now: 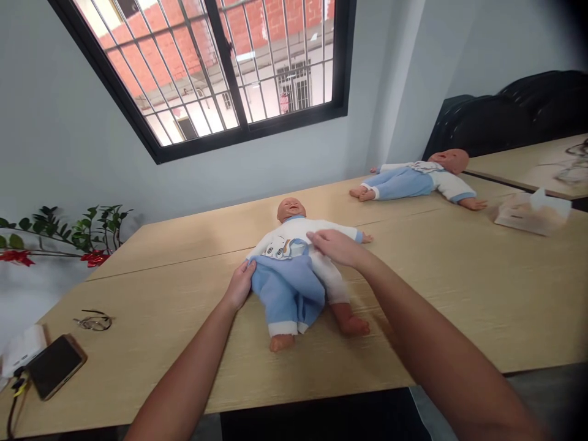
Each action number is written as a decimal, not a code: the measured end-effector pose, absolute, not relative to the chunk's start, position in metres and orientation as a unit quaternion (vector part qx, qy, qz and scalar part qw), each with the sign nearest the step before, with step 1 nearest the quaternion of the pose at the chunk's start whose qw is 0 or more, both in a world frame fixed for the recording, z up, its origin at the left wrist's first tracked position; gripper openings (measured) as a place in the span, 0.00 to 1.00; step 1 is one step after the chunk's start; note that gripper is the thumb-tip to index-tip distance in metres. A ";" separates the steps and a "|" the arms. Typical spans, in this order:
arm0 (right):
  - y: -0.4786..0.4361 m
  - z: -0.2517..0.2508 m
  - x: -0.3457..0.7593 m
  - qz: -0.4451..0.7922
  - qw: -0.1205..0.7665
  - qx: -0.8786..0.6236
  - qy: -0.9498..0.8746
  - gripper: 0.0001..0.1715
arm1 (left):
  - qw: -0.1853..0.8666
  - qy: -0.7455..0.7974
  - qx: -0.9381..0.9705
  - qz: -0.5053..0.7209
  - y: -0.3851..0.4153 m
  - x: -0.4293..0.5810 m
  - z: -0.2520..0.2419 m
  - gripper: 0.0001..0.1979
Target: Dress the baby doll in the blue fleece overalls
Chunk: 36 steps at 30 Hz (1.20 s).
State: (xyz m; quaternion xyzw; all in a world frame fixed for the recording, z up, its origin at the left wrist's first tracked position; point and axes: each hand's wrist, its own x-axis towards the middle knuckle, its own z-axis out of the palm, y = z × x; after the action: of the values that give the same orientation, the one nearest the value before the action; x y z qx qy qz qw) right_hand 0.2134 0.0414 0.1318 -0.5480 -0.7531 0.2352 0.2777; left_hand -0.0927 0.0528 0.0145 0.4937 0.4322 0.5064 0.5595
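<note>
Head view
Doll [294, 257]: lies face up on the worktop [459, 294], head away from the person, feet toward them.
Trousers [289, 294]: blue, on the doll's legs; waistband sits at the belly, under both sets of fingers. One leg is bare below the knee.
Left hand [239, 286]: fingers closed in a pinch on the trousers' waistband at the doll's hip, on the side nearest that hand.
Right hand [337, 246]: fingers laid nearly flat across the doll's belly, tips curled at the waistband edge; whether they grip cloth I cannot tell.
Step in hand (judgement): working the trousers at the waist, both hands on the band.
Next move calls for (judgement): an even pull from both sides while the doll stays flat.
Second doll [418, 177]: dressed, lying well beyond the right fingers.
Tissue pack [533, 211]: far right; a tissue stands out of its top.
Phone [55, 366]: well left of the left fingers, near glasses [94, 320].
</note>
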 end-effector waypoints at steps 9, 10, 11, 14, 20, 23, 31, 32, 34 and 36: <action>0.033 0.108 0.200 0.145 0.274 -0.523 -0.794 0.24 | 0.487 0.453 0.525 0.530 0.051 -0.091 0.015 0.28; 0.037 0.101 0.199 0.103 0.283 -0.530 -0.792 0.27 | 0.472 0.458 0.533 0.533 0.050 -0.090 0.016 0.28; 0.039 0.096 0.197 0.073 0.276 -0.531 -0.798 0.28 | 0.455 0.462 0.541 0.536 0.048 -0.089 0.016 0.28; 0.042 0.088 0.190 0.066 0.254 -0.510 -0.819 0.17 | 0.405 0.475 0.560 0.545 0.042 -0.088 0.018 0.26; 0.032 0.096 0.174 0.380 0.443 -0.363 -0.726 0.06 | 0.107 0.427 0.730 0.523 0.036 -0.076 0.056 0.36; 0.027 0.099 0.170 0.442 0.507 -0.306 -0.674 0.07 | 0.066 0.352 0.839 0.409 0.044 -0.055 0.089 0.55; 0.034 0.107 0.189 0.424 0.526 -0.350 -0.649 0.19 | 0.359 0.343 0.831 0.251 0.077 -0.040 0.123 0.23; 0.034 0.108 0.194 0.406 0.487 -0.365 -0.681 0.20 | 0.385 0.351 0.805 0.285 0.079 -0.044 0.121 0.24; 0.035 0.110 0.203 0.395 0.390 -0.374 -0.743 0.23 | 0.438 0.363 0.745 0.347 0.083 -0.049 0.114 0.25; 0.034 0.111 0.208 0.428 0.319 -0.356 -0.767 0.26 | 0.499 0.365 0.687 0.381 0.085 -0.050 0.105 0.28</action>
State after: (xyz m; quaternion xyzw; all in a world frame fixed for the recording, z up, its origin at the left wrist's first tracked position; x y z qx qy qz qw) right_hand 0.2081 0.0339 0.1114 -0.3558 -0.7670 0.4279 0.3194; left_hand -0.0504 0.0851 0.1050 0.6874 0.3647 0.3813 0.4991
